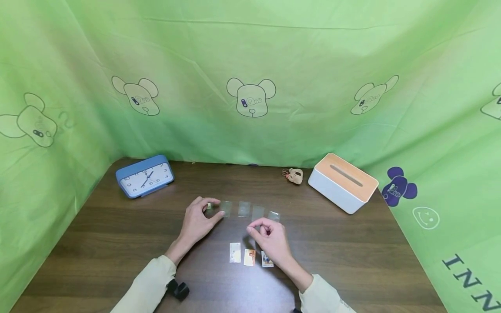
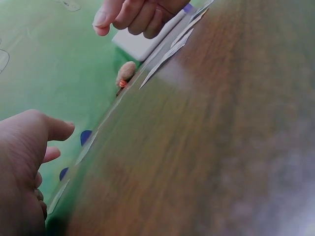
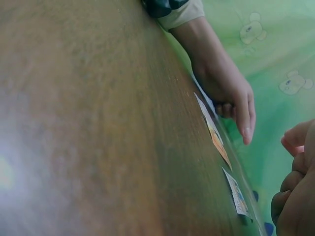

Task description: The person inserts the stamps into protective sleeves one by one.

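Observation:
My left hand [image 1: 195,221] is at the left end of a row of several small clear sleeves [image 1: 244,209], its thumb and fingers spread apart. Between them lies a small greenish stamp [image 1: 209,206], partly covered by the fingers. The thumb reaches the edge of a clear sleeve [image 1: 226,208]. My right hand [image 1: 271,238] hovers above the table with its fingers curled and the tips of thumb and forefinger together; I see nothing between them. Below it lie a pale stamp [image 1: 235,253], an orange stamp [image 1: 249,257] and a blue-toned stamp [image 1: 267,260], the last partly hidden.
A blue clock [image 1: 145,176] stands at the back left of the dark wooden table [image 1: 219,291]. Toward the back right are a small beige trinket [image 1: 294,175] and a white tissue box [image 1: 338,191] with a wooden lid. Green printed cloth [image 1: 250,52] hangs around the table.

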The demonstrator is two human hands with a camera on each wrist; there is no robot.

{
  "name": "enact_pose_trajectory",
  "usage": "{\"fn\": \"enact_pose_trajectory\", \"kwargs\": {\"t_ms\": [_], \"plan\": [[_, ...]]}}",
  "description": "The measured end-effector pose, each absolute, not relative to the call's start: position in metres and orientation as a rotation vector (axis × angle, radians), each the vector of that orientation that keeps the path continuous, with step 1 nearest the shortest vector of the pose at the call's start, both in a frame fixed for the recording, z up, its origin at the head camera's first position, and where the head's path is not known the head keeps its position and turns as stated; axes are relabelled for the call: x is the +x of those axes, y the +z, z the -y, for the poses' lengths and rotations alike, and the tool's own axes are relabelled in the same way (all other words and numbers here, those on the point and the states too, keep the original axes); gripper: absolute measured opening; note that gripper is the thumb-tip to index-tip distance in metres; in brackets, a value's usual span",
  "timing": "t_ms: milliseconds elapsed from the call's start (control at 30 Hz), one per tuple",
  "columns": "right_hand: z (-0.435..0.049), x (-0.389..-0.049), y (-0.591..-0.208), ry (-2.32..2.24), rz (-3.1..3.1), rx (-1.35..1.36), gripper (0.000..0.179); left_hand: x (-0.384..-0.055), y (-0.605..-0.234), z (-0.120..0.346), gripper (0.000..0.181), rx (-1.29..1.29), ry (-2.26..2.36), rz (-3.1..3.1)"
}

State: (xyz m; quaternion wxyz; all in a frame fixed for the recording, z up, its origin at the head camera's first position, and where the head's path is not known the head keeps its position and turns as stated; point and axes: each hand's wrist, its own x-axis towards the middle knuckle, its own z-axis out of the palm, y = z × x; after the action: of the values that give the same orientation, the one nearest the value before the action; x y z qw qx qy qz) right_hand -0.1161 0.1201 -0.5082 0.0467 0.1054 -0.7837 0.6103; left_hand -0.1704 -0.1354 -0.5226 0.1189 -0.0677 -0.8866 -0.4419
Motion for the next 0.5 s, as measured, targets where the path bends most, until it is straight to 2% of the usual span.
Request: {"fn": "enact_pose_trajectory", "kwargs": {"t_ms": [267, 500], "plan": [[-0.1203, -0.1166, -0.5086, 1.867, 2.410, 0.338, 0.005, -0.1736, -0.5232, 0.1324, 0.034, -0.217, -1.228, 2.619], [-0.1197, -0.1166, -0.5085, 1.870, 2.472, 0.333, 0.005, -0.1754, -0.5259, 0.1306, 0.043, -0.249, -1.132, 2.616]]}}
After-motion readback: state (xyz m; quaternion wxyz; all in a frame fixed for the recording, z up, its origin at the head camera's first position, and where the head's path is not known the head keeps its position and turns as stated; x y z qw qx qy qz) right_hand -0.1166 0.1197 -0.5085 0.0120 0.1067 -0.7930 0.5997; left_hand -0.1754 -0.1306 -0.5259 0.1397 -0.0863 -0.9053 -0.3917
